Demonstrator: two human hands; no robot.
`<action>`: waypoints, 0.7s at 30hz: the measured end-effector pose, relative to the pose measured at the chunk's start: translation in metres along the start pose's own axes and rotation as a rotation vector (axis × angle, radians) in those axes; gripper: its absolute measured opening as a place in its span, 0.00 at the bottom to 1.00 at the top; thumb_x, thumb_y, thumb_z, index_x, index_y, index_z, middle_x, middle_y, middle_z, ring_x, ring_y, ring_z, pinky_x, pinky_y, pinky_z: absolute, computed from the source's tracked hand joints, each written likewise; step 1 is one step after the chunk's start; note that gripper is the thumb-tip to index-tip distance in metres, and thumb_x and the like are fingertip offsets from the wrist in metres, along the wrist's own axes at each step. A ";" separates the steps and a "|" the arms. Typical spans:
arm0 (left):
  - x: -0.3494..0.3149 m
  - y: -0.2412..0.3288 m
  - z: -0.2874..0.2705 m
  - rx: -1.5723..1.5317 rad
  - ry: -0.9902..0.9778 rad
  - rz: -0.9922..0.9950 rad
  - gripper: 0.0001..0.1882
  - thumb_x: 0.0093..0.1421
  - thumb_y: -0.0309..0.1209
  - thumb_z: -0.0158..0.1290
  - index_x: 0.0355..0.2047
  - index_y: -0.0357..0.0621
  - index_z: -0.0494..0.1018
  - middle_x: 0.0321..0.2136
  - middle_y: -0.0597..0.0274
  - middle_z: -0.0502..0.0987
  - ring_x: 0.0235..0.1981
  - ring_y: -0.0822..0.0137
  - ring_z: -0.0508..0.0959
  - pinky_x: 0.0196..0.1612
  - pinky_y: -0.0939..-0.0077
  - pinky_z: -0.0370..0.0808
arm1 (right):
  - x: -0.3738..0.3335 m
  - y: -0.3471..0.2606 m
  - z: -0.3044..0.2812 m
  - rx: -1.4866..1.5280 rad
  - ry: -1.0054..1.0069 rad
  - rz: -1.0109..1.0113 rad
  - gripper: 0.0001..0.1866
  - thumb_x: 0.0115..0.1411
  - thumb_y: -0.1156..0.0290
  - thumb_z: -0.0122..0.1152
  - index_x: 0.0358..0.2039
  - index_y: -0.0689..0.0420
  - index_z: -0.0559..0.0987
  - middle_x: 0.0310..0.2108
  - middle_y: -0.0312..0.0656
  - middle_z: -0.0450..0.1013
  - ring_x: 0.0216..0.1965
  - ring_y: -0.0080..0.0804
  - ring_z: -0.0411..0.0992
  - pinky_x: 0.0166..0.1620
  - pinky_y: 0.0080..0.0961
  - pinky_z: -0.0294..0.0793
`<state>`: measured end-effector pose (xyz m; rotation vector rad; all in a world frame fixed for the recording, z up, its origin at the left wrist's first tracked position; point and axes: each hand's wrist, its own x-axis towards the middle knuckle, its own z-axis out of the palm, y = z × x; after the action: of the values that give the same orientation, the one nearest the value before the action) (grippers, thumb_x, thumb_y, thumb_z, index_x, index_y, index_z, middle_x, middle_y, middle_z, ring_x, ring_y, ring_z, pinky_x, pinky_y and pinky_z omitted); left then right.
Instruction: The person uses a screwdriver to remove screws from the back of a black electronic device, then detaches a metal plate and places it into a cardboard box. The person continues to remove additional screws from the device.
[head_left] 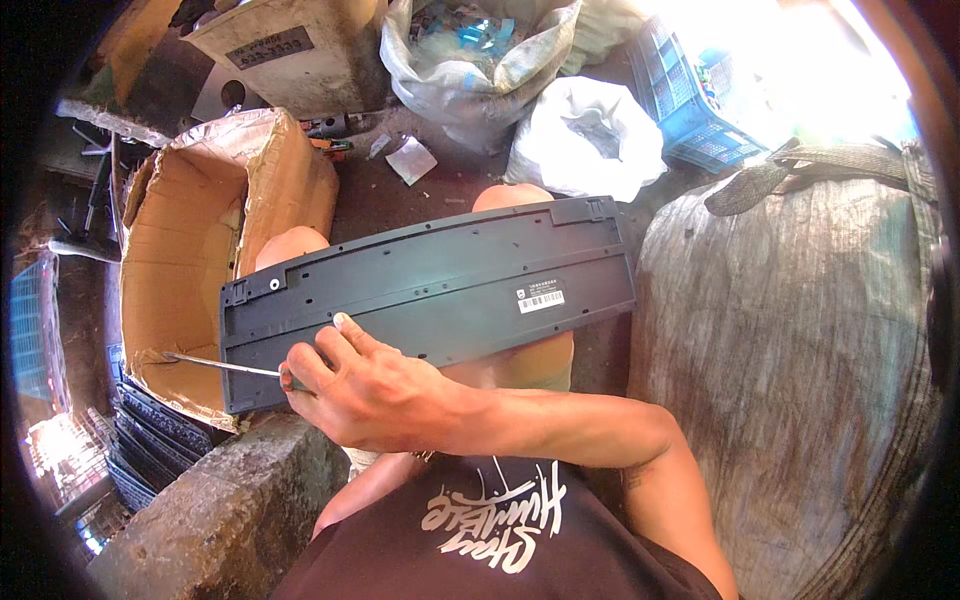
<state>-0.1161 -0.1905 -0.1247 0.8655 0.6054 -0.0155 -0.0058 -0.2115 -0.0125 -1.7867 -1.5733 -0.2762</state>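
A black keyboard (450,285) rests across my knees with its underside up, showing small screw holes and a white label. My right hand (375,390) is closed around the handle of a screwdriver (225,367) over the keyboard's near left part. The handle is mostly hidden in the fingers. Its thin metal shaft points left, past the keyboard's edge, with the tip in front of the cardboard box. My left forearm (370,490) shows below the right one. The left hand itself is hidden behind the right arm and the keyboard, so its fingers cannot be seen.
An open cardboard box (290,165) stands at the left, with black panels (150,440) stacked below it by a concrete block (220,510). A large woven sack (780,380) fills the right. Farther off are white sacks (590,130), a blue crate (680,95) and a beige bin (300,60).
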 end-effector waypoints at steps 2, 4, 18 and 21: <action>0.002 -0.002 -0.001 -0.008 -0.009 -0.001 0.16 0.73 0.31 0.56 0.56 0.35 0.75 0.46 0.54 0.82 0.40 0.57 0.85 0.45 0.60 0.82 | 0.006 0.000 -0.006 0.022 -0.009 -0.006 0.13 0.63 0.65 0.62 0.39 0.63 0.85 0.37 0.45 0.69 0.39 0.42 0.73 0.49 0.49 0.80; 0.005 -0.007 -0.004 -0.017 -0.017 -0.001 0.16 0.73 0.31 0.56 0.55 0.35 0.75 0.46 0.54 0.82 0.41 0.57 0.85 0.47 0.59 0.82 | 0.015 0.000 -0.015 0.054 -0.096 -0.001 0.13 0.63 0.65 0.62 0.38 0.63 0.85 0.36 0.45 0.69 0.38 0.41 0.73 0.43 0.43 0.82; 0.024 -0.003 0.035 -0.110 0.015 -0.055 0.13 0.73 0.30 0.57 0.52 0.32 0.77 0.49 0.53 0.83 0.48 0.56 0.83 0.55 0.51 0.83 | 0.164 0.117 -0.113 0.028 -0.269 0.014 0.15 0.63 0.62 0.62 0.47 0.49 0.89 0.42 0.52 0.85 0.46 0.53 0.84 0.52 0.45 0.83; 0.023 0.016 0.035 0.225 -0.123 -0.134 0.16 0.72 0.32 0.60 0.54 0.33 0.77 0.50 0.55 0.83 0.50 0.59 0.83 0.56 0.58 0.81 | 0.163 0.122 -0.140 0.047 -0.115 -0.034 0.13 0.68 0.66 0.58 0.47 0.56 0.85 0.38 0.49 0.80 0.39 0.47 0.80 0.46 0.40 0.81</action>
<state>-0.0757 -0.1999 -0.1077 1.0326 0.5520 -0.2607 0.1859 -0.1737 0.1384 -1.7678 -1.6780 -0.1531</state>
